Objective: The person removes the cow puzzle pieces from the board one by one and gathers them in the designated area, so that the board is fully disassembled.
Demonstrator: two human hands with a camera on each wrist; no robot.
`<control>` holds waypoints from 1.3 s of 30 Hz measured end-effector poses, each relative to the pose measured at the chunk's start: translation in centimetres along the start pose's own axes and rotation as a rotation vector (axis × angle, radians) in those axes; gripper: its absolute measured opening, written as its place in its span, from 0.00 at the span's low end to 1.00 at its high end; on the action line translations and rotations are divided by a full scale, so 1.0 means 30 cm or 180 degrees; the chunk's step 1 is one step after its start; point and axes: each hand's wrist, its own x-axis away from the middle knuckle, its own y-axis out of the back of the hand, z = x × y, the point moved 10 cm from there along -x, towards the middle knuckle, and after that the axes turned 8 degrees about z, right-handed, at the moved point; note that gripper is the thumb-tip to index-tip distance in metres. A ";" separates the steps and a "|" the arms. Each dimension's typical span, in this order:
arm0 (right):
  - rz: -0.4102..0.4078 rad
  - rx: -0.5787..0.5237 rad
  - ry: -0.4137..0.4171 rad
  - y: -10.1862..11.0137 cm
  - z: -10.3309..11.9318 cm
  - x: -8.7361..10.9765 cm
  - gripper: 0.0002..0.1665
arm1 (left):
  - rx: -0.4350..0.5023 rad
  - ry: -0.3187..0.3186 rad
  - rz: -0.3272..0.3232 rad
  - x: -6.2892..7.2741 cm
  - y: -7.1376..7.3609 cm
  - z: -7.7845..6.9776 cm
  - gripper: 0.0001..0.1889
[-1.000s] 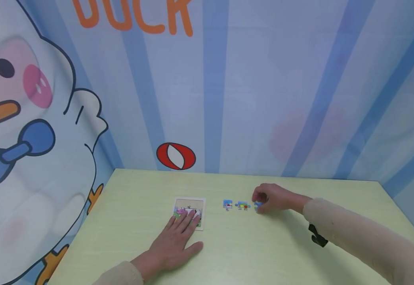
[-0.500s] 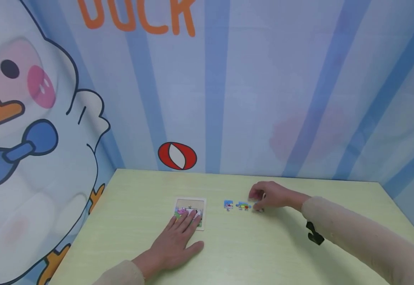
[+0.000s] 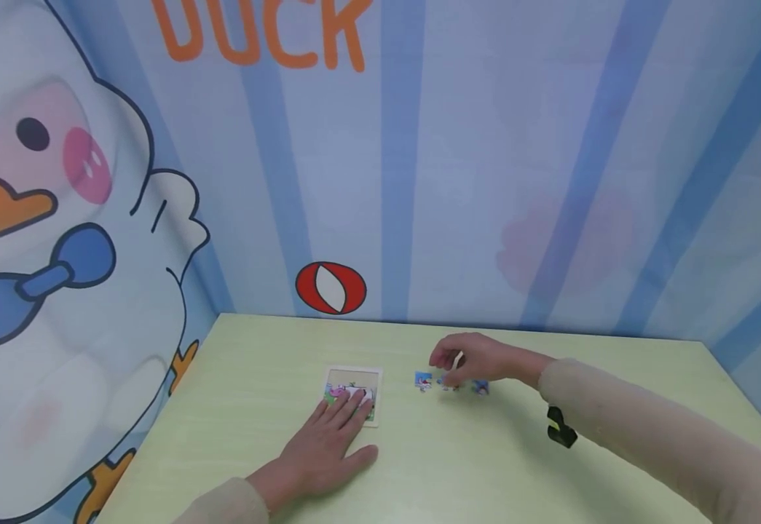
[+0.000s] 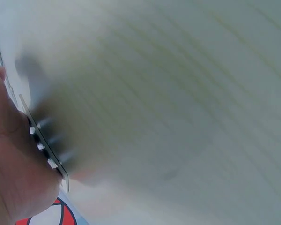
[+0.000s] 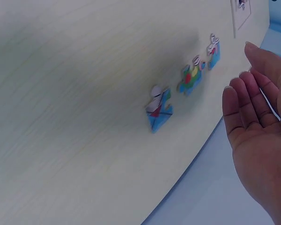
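Observation:
In the head view my left hand (image 3: 322, 447) lies flat with its fingertips on a small framed jigsaw board (image 3: 360, 375). The board's picture has a pink figure, and my fingers cover its lower part. My right hand (image 3: 475, 358) hovers over a row of three loose jigsaw pieces to the board's right, fingers gently bent and nothing between them. The left piece (image 3: 422, 380) is blue; the thumb partly hides the middle piece (image 3: 448, 383); the right piece (image 3: 481, 387) is behind the wrist side. The right wrist view shows all three pieces apart from the hand.
A pale yellow table (image 3: 275, 349) carries everything. Behind it hangs a blue striped backdrop (image 3: 459, 160) with a duck print, meeting the table's back edge. A dark clip-like item (image 3: 560, 428) hangs below the right sleeve.
My right hand has left the rightmost piece, which now lies uncovered on the table, and has moved left over the middle piece. The left hand stays on the board. The head view has shifted slightly.

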 end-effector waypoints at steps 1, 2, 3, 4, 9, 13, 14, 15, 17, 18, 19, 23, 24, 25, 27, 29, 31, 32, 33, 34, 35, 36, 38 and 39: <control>0.0014 0.0011 0.0001 -0.003 0.007 -0.009 0.18 | 0.0009 0.0002 0.0011 0.001 0.003 -0.003 0.42; 0.0029 0.0035 -0.0005 -0.006 0.012 -0.018 0.18 | 0.0003 0.0001 0.0013 0.001 0.004 -0.004 0.42; 0.0043 0.0043 -0.0027 -0.009 0.015 -0.028 0.18 | -0.0014 0.0014 0.0017 0.001 0.004 -0.004 0.42; 0.0054 0.0065 -0.0027 -0.010 0.021 -0.039 0.18 | -0.0015 0.0024 0.0027 0.002 0.005 -0.005 0.42; 0.0108 0.0111 0.0028 -0.020 0.050 -0.098 0.19 | -0.0050 0.0010 -0.0013 -0.001 0.004 -0.003 0.42; 0.0120 0.0126 0.0114 -0.038 0.085 -0.144 0.18 | -0.0054 -0.0032 -0.0023 0.007 0.007 -0.003 0.41; 0.0123 0.0118 0.0130 -0.043 0.095 -0.153 0.18 | -0.0053 -0.0037 -0.0010 0.011 0.010 -0.005 0.41; 0.0123 0.0116 0.0147 -0.049 0.103 -0.163 0.18 | -0.0055 -0.0035 -0.0002 0.013 0.011 -0.004 0.41; 0.0121 0.0112 0.0160 -0.059 0.117 -0.183 0.18 | -0.0051 -0.0039 0.0011 0.018 0.015 -0.007 0.41; 0.0123 0.0118 0.0161 -0.064 0.121 -0.193 0.18 | -0.0058 -0.0041 0.0012 0.020 0.017 -0.009 0.41; 0.0126 0.0122 0.0162 -0.069 0.126 -0.203 0.18 | -0.0063 -0.0047 0.0007 0.022 0.018 -0.010 0.41; 0.0132 0.0197 0.0169 -0.085 0.142 -0.239 0.18 | -0.0054 -0.0079 -0.0005 0.028 0.022 -0.020 0.40; 0.0131 0.0205 0.0159 -0.088 0.144 -0.248 0.18 | -0.0052 -0.0091 -0.0001 0.028 0.023 -0.024 0.40; 0.0132 0.0208 0.0146 -0.089 0.147 -0.256 0.18 | -0.0057 -0.0112 -0.0015 0.028 0.021 -0.028 0.40; 0.0134 0.0204 0.0108 -0.094 0.149 -0.271 0.18 | -0.0044 -0.0129 -0.0010 0.030 0.020 -0.037 0.41; 0.0139 0.0190 0.0093 -0.097 0.151 -0.286 0.17 | -0.0036 -0.0119 0.0014 0.033 0.017 -0.043 0.40; 0.0151 0.0180 0.0092 -0.101 0.156 -0.300 0.17 | -0.0060 -0.0116 0.0009 0.037 0.016 -0.048 0.40; 0.0153 0.0178 0.0114 -0.103 0.160 -0.306 0.17 | -0.0062 -0.0090 0.0036 0.039 0.016 -0.050 0.40; 0.0156 0.0186 0.0139 -0.105 0.165 -0.312 0.17 | -0.0068 -0.0081 0.0043 0.040 0.014 -0.050 0.40; 0.0162 0.0193 0.0161 -0.107 0.170 -0.317 0.17 | -0.0079 -0.0065 0.0053 0.041 0.014 -0.051 0.40; 0.0168 0.0200 0.0177 -0.109 0.174 -0.322 0.17 | -0.0088 -0.0061 0.0056 0.041 0.013 -0.051 0.40; 0.0176 0.0208 0.0188 -0.111 0.176 -0.327 0.17 | -0.0098 -0.0056 0.0061 0.042 0.014 -0.052 0.41; 0.0177 0.0235 0.0220 -0.115 0.181 -0.339 0.17 | -0.0108 -0.0034 0.0081 0.042 0.017 -0.053 0.41; 0.0183 0.0242 0.0214 -0.117 0.182 -0.344 0.17 | -0.0108 -0.0035 0.0076 0.041 0.018 -0.054 0.41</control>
